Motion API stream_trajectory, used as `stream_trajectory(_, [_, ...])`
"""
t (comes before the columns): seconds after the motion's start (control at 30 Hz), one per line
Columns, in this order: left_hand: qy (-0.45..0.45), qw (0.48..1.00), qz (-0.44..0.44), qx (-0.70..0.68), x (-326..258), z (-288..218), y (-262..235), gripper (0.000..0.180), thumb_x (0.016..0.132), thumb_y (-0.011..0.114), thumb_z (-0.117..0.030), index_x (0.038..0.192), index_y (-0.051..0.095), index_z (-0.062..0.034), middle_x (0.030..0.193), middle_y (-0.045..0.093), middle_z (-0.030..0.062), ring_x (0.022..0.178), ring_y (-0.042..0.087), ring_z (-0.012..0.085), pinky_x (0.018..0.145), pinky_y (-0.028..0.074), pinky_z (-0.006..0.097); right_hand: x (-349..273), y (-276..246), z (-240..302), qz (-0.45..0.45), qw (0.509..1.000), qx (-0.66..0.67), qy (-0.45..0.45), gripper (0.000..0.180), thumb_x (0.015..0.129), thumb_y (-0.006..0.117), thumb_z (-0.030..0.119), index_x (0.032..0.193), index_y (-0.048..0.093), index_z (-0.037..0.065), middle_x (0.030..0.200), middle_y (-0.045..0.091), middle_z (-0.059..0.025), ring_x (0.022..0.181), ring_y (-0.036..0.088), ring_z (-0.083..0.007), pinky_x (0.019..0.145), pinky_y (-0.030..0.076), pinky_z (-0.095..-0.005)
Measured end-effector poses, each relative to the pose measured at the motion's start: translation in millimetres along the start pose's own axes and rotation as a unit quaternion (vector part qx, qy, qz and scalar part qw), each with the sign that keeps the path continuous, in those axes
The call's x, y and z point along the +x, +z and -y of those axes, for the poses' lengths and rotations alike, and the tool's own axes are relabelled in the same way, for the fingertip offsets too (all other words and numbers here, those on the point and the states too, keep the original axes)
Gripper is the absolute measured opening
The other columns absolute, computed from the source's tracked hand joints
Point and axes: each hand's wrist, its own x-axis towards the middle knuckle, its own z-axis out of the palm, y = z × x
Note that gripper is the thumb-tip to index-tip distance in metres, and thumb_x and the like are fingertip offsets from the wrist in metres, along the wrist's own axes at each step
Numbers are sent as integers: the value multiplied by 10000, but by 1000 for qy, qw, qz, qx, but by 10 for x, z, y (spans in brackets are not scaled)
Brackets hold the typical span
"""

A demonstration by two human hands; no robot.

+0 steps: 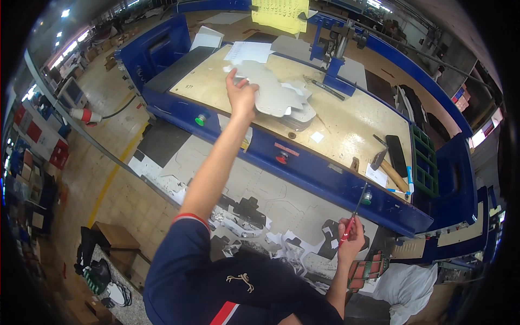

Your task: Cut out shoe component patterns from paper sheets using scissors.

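Observation:
My left hand (241,97) reaches far over the pale tabletop and grips the left edge of a grey cut sheet (265,89) with a lobed outline. A stack of similar grey cut pieces (301,116) lies partly beneath it, with small white scraps among them. Lower right, my right hand (352,238) is closed round the red handle of a slim tool (349,228). Its long thin dark shaft points up and away, past the green button at the machine's front edge. Whether the tip is flat or pointed I cannot tell.
The blue machine frame (303,172) edges the pale table (352,127), with a red button (282,157) and green button (200,119). A hammer (392,170) and dark bar (396,154) lie right, beside a green rack (424,160). Grey scraps (249,208) litter the sheet below.

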Motion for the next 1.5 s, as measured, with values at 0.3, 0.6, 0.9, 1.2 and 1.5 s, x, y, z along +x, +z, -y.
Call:
stream_trajectory(0.3, [15,977,161,139,-881,131,-120,914,810,666,5,1500,93,-170,1271,430,289,1003,599,244,800,530,344,-40,90,-38,85,995,-47,25,545,789,728,0,1290,515,-15,1045,678,-114,973,647,-174,883,499,-298])
stream_trajectory(0.6, [-171,902,291,271,-1784,695,-676,125,909,562,-80,1030,575,-47,753,626,38,589,574,87,516,455,223,-737,-760,-794,122,881,-86,448,420,824,751,240,1092,605,-48,690,619,-53,486,572,-102,415,418,-229])
stream_trajectory(0.9, [160,577,666,446,-3320,2233,-557,656,718,773,-263,1313,522,-147,1414,387,160,1327,323,353,1083,292,469,-1011,-1107,-884,76,838,14,541,311,791,762,285,859,626,14,601,582,-25,418,541,-112,372,393,-233])
stream_trajectory(1.2, [52,623,658,419,-3086,2279,-451,810,688,787,-342,1399,437,-173,1415,360,207,1320,328,381,1104,270,466,-791,-1532,-1133,189,782,120,582,314,812,735,255,959,656,-10,606,523,3,403,425,-73,372,310,-223])
stream_trajectory(1.5, [135,589,604,519,-2920,2298,-554,795,669,787,-396,1353,487,-123,1419,410,79,1311,362,307,1089,291,443,-1249,-1142,-1495,227,772,188,563,347,803,756,281,986,680,-4,606,548,0,412,468,-84,383,322,-214])
